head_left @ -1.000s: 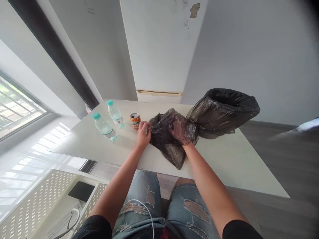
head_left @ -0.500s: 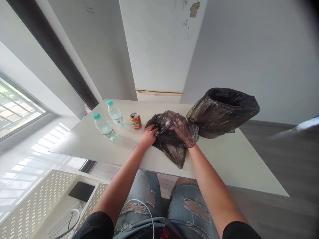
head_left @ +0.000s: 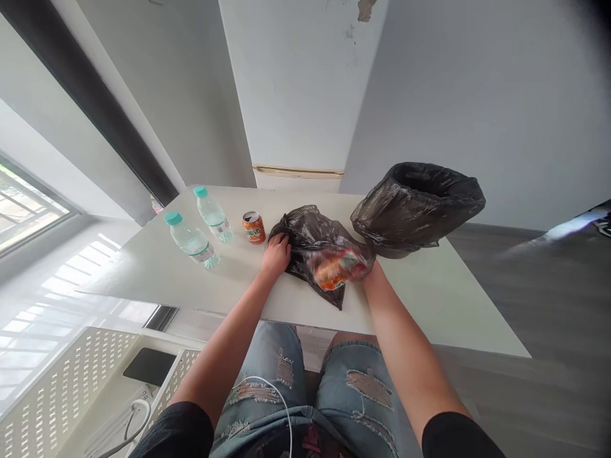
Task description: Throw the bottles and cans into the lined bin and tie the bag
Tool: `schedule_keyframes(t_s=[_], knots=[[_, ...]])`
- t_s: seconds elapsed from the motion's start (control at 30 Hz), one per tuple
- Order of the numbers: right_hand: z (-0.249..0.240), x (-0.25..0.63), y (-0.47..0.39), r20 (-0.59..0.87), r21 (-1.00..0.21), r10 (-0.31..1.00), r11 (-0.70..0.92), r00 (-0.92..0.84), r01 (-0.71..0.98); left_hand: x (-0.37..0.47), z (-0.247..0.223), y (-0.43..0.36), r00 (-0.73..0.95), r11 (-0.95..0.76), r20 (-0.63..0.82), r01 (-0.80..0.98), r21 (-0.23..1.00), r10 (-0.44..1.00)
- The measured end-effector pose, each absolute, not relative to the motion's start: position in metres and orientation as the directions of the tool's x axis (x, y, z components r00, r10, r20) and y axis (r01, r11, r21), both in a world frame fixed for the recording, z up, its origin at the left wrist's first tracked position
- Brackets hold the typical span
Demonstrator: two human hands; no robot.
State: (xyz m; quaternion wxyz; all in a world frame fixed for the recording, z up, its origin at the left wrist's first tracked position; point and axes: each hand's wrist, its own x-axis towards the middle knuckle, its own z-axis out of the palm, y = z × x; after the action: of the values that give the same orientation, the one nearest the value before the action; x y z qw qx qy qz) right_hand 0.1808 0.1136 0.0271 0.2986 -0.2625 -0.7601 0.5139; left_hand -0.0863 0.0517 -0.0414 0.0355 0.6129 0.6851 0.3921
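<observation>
A thin black plastic bag (head_left: 310, 229) lies crumpled on the table before me. My left hand (head_left: 277, 253) grips its left edge, fingers curled into the film. From the bag's mouth my right hand (head_left: 365, 264), largely covered by the film, holds a blurred orange and red packet (head_left: 331, 268); motion hides its exact kind. Just left of my left hand an orange drink can (head_left: 253, 228) stands upright, its top opened. Farther left are two clear bottles with teal caps, one nearer bottle (head_left: 191, 242) and one farther bottle (head_left: 213, 216).
A bin lined with a black bag (head_left: 420, 207) stands on the right of the white table (head_left: 420, 299). A white perforated rack (head_left: 62, 375) holding a dark flat object (head_left: 149, 366) and a cable is at lower left. A fridge (head_left: 296, 95) rises behind the table.
My right hand, earlier deeper inside the bag, has drawn the orange and red packet toward its mouth. My left hand keeps its hold on the bag. The whole view has shifted slightly.
</observation>
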Motion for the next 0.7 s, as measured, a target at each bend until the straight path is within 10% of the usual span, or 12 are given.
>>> schedule_keyframes(t_s=[0.13,0.37,0.53,0.7], knots=[[0.034,0.171,0.114,0.122,-0.959,0.500,-0.165,-0.858,-0.233,-0.087,-0.040,0.052,-0.225,-0.063,0.419,0.818,0.571,0.880],[0.025,0.169,0.120,0.132,-0.905,0.524,-0.283,-0.842,-0.318,-0.082,-0.012,0.039,-0.183,-0.230,0.551,0.770,0.595,0.814],[0.022,0.165,0.119,0.212,-0.896,0.554,-0.218,-0.805,-0.386,-0.073,0.008,0.015,-0.255,-0.375,0.642,0.636,0.674,0.723],[0.027,0.148,0.110,0.463,-0.857,0.591,0.109,-0.661,-0.503,-0.069,0.000,0.015,-0.134,-0.348,0.358,0.097,0.933,0.924]])
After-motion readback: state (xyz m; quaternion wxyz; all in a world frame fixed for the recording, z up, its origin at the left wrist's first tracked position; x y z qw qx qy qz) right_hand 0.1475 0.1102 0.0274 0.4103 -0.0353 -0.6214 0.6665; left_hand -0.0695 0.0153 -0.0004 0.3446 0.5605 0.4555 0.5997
